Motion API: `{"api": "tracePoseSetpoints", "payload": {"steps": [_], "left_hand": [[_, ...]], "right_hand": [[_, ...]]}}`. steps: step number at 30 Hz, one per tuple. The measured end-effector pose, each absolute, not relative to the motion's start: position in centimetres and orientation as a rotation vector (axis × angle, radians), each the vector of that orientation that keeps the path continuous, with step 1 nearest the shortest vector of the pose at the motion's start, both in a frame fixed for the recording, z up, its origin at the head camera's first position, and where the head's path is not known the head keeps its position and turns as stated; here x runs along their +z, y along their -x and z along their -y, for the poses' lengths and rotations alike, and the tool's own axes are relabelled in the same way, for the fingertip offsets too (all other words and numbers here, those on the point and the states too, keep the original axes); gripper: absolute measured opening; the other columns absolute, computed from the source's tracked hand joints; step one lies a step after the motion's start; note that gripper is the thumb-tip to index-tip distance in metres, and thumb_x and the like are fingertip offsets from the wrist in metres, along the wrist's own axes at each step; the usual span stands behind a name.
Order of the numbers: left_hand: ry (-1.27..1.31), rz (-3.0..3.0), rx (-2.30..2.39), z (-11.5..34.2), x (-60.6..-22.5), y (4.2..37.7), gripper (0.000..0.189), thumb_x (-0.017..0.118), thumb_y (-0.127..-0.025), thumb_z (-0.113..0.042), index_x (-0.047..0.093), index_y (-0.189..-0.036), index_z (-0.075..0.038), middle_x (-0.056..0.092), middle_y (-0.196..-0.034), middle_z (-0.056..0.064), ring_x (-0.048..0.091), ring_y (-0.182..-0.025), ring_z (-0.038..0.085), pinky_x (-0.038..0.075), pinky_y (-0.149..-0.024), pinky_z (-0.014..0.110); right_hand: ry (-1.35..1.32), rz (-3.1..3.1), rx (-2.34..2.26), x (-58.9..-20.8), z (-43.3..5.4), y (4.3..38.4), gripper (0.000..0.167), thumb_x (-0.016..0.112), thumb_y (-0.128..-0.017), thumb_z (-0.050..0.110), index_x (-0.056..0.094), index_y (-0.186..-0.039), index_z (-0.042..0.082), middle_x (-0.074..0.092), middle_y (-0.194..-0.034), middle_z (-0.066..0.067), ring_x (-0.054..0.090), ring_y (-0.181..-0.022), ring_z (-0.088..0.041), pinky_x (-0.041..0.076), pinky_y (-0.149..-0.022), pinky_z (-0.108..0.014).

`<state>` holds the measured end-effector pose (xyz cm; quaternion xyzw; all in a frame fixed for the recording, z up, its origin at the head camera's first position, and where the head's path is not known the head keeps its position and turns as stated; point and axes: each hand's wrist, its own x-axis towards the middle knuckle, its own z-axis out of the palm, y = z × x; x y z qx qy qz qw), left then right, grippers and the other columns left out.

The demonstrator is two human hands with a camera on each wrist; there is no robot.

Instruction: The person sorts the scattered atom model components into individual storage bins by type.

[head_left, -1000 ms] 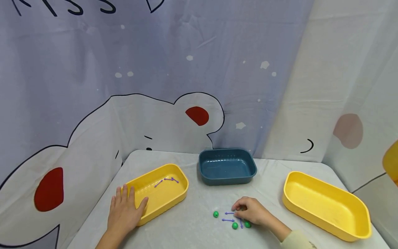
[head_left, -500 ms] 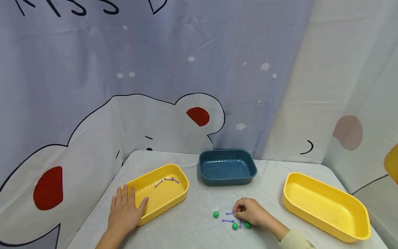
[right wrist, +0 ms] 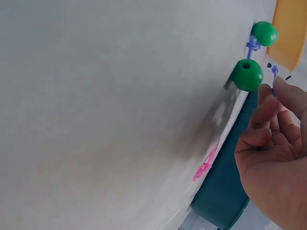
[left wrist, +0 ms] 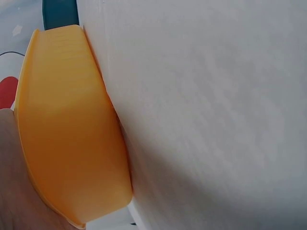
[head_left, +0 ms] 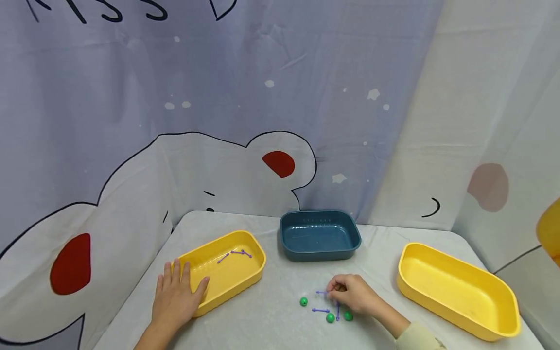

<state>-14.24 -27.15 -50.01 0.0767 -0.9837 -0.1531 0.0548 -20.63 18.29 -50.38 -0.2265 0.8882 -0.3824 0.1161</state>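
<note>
My right hand pinches a thin purple stick with knobbed ends between thumb and fingertip, just above the table. Near it lie two similar purple sticks, one crosswise and one pointing at me. Several green balls lie around them: one at left, one in front and one by the wrist. In the right wrist view a green ball shows a hole. My left hand rests, fingers extended, on the rim of the left yellow tray, which contains several purple sticks.
A teal tray stands at the back middle. Another yellow tray sits at the right. A small pink piece appears in the right wrist view. A printed cloth hangs behind the white-covered table.
My right hand has risen slightly away from the table, and the pinched purple stick has moved up with it. My left hand and the trays have stayed put.
</note>
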Motion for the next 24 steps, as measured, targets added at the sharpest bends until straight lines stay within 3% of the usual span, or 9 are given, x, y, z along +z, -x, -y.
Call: {"api": "tracePoseSetpoints", "payload": {"steps": [12, 24], "left_hand": [[-0.242, 3.013, -0.48, 27.1, -49.9, 14.2, 0.091, 0.041, -0.102, -0.062, 0.03, -0.152, 0.012, 0.011, -0.161, 0.038, 0.003, -0.149, 0.055, 0.004, -0.118, 0.069], [-0.24, 3.008, -0.47, 27.2, -50.0, 14.3, 0.092, 0.039, -0.101, -0.065, 0.03, -0.153, 0.011, 0.012, -0.161, 0.038, 0.004, -0.149, 0.055, 0.005, -0.119, 0.069]], "right_hand": [[0.581, -2.614, -1.202, -49.0, -17.3, 21.1, 0.004, 0.076, -0.091, 0.018, 0.074, -0.09, 0.015, 0.064, -0.077, 0.008, 0.056, -0.07, -0.007, 0.048, -0.061, -0.021], [0.701, -2.673, -1.323, -47.2, -15.4, 21.7, 0.004, 0.078, -0.09, 0.019, 0.075, -0.092, 0.017, 0.069, -0.081, 0.009, 0.058, -0.071, -0.004, 0.051, -0.064, -0.021]]}}
